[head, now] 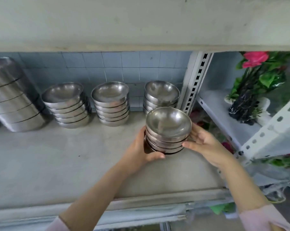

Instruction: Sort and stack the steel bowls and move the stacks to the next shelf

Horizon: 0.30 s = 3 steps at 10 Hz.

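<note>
— Left hand is doing what?
— It holds the small stack of bowls from the left, with its thumb curled under the front.
— And the right hand?
— It cups the same stack from the right, thumb on the lower bowls, fingers round the back.
— Where is that stack?
— At the right end of the grey shelf. I cannot tell if it sits on the shelf or is just above it.
— More bowls?
— Yes. By the tiled wall stand a left stack, a middle stack and a back stack just behind the held one. A tall stack leans at the far left. A pink-flowered plant sits on the white rack.
</note>
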Motion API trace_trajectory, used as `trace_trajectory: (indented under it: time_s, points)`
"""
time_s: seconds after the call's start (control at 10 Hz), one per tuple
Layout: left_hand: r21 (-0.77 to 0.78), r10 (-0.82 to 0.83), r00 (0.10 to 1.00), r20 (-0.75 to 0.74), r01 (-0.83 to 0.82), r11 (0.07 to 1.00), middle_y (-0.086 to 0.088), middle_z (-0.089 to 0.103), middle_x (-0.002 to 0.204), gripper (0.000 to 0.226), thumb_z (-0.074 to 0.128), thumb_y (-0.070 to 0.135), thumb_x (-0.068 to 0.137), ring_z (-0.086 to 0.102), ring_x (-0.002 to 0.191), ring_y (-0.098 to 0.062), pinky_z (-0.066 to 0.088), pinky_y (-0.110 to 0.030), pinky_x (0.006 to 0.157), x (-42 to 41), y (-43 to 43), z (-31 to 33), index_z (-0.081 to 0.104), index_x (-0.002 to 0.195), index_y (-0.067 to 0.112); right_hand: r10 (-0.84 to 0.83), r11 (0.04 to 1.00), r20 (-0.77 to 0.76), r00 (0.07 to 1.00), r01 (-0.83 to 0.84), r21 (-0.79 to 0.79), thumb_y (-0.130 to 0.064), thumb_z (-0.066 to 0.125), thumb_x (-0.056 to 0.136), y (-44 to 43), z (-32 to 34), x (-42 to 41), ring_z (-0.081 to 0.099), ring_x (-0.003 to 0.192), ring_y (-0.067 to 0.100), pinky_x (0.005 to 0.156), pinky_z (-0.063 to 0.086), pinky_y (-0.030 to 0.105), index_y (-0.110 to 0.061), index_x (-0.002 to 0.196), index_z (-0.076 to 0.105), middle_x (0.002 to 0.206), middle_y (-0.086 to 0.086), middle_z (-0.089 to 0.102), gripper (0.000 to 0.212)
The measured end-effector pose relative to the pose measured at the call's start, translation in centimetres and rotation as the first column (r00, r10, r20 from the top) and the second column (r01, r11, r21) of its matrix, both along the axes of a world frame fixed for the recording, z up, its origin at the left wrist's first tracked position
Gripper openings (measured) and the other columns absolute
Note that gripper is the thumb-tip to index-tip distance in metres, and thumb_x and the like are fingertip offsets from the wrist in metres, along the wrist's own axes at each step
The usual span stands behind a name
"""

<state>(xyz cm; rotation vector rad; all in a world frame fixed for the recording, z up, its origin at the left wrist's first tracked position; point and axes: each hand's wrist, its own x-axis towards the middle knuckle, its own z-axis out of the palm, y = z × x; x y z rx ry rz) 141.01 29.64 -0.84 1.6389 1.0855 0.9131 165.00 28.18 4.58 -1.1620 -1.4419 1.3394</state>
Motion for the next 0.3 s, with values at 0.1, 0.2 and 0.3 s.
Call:
trace_trajectory:
  time_s: [0.1,0.2,0.3]
  points:
    - [0.014,0.033,0.998,-0.046,-0.032,0.999,0.007,0.046,0.146,0.114,0.087,0.053,0.06,0.041,0.138,-0.01,0.034,-0.048,0.114,0.3,0.2,0.1,0.022,0.149,0.024,0.031,0.999,-0.007,0.999,-0.031,-0.015,-0.018,0.082,0.062,0.4,-0.2,0.0,0.055,0.12,-0.01,0.093,0.045,0.009,-0.034,0.127,0.048,0.123,-0.025,0.065,0.076]
    - [0.06,0.053,0.995,-0.082,-0.048,0.997,0.002,0.042,0.15,0.124,0.079,0.07,0.057,0.038,0.14,-0.012,0.034,-0.046,0.114,0.2,0.1,1.0,0.015,0.152,0.023,0.04,0.999,-0.036,0.999,-0.04,-0.012,-0.026,0.084,0.063,0.0,0.7,0.0,0.052,0.125,-0.009,0.096,0.045,0.01,-0.034,0.131,0.047,0.124,-0.032,0.063,0.078]
    - [0.178,0.152,0.986,-0.065,-0.138,0.974,0.002,0.037,0.154,0.124,0.066,0.079,0.061,0.038,0.14,-0.014,0.035,-0.037,0.113,-1.0,-2.2,1.5,0.01,0.154,0.02,-0.237,0.969,-0.036,0.971,0.238,0.066,-0.041,0.078,0.07,-3.0,0.7,-0.2,0.055,0.124,-0.005,0.101,0.046,0.017,-0.036,0.137,0.049,0.129,-0.028,0.061,0.073]
